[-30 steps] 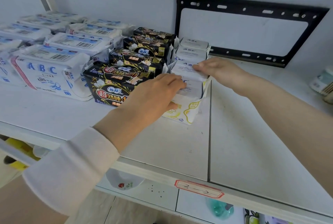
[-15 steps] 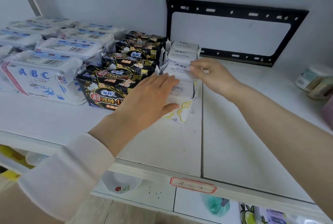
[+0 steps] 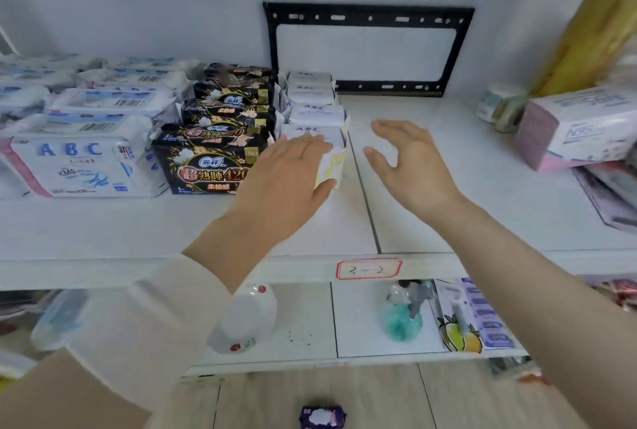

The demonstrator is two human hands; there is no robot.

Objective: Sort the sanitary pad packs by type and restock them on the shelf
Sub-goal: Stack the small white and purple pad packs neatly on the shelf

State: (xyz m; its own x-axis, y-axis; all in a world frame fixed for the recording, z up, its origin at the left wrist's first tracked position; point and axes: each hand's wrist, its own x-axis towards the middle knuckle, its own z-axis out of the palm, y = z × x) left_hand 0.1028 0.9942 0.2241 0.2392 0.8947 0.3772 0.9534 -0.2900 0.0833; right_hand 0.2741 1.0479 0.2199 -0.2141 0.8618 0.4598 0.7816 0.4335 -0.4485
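Observation:
On the white shelf (image 3: 431, 221) stand rows of pad packs: large white ABC packs (image 3: 82, 159) at the left, black packs (image 3: 206, 166) in the middle, and a row of small white ABC packs (image 3: 315, 111) running back toward the wall. My left hand (image 3: 286, 180) lies with straight fingers against the front small white pack (image 3: 332, 166), its thumb at the pack's lower edge. My right hand (image 3: 410, 163) hovers open just right of that row and touches nothing. A dark purple pack (image 3: 322, 416) lies on the wooden floor below.
A black metal bracket (image 3: 368, 11) is fixed to the back wall. Boxes marked N95 (image 3: 579, 128) and a small round tub (image 3: 496, 106) sit at the shelf's right. The shelf edge carries a red-framed label (image 3: 368, 269). Bottles and packets stand on the lower shelf (image 3: 310, 335).
My right hand has let go of the small white packs and drawn back to the right. The view has pulled back and tilted down, showing the lower shelf and floor.

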